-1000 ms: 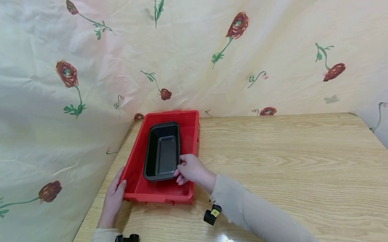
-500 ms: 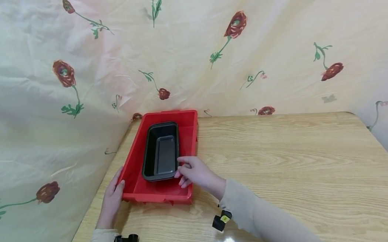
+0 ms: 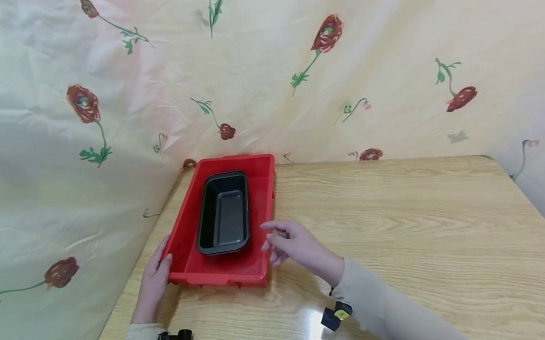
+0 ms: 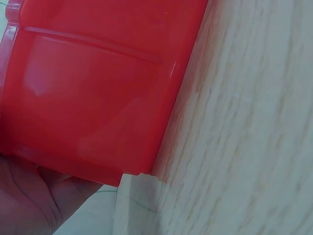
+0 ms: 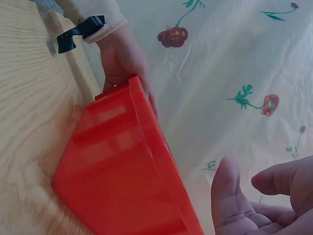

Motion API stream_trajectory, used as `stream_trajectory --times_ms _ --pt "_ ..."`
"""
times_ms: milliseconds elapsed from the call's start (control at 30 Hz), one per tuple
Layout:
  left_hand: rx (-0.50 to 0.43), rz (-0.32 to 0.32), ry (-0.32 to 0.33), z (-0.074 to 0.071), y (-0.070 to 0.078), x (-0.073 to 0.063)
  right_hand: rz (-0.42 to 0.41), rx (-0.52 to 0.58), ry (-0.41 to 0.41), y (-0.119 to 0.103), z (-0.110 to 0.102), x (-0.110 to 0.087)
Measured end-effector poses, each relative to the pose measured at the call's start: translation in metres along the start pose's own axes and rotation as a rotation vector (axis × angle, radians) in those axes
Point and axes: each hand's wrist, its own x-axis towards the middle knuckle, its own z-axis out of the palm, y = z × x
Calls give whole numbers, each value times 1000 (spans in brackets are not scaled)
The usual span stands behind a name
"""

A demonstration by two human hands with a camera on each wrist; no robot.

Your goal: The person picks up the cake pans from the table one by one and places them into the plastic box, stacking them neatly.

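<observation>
A black loaf pan [image 3: 229,219] lies inside a red plastic tray [image 3: 213,270] at the left of the table. My left hand [image 3: 152,281] grips the tray's left rim by its near corner, thumb over the edge. In the left wrist view that hand [image 4: 24,200] shows at the corner of the tray wall [image 4: 98,93]. At the tray's right side, my right hand [image 3: 300,247] holds nothing, its fingers loosely bent. The right wrist view shows thumb and fingers of the right hand [image 5: 264,208] apart, beside the tray's outer wall [image 5: 117,181].
The wooden table [image 3: 397,225] stretches to the right of the tray. A flowered cloth [image 3: 257,77] hangs behind the table and along its left side. Each wrist carries a small black camera, such as the left wrist camera [image 3: 176,339].
My right hand has drawn back to the right, away from the loaf pan's near right corner. The left hand keeps its grip on the tray. The view has shifted slightly.
</observation>
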Motion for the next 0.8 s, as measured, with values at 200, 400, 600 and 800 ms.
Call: stream_trajectory --times_ms 200,400,600,800 --pt "17 -34 -7 -1 2 0 -15 -30 12 -1 -14 -13" --pt "11 -13 -18 -1 2 -1 -50 -28 29 1 -25 -28" --pt "10 6 5 0 -2 -1 -68 -62 46 4 -34 -43" --pt "41 35 6 -1 -1 -2 -89 -99 48 6 -46 -62"
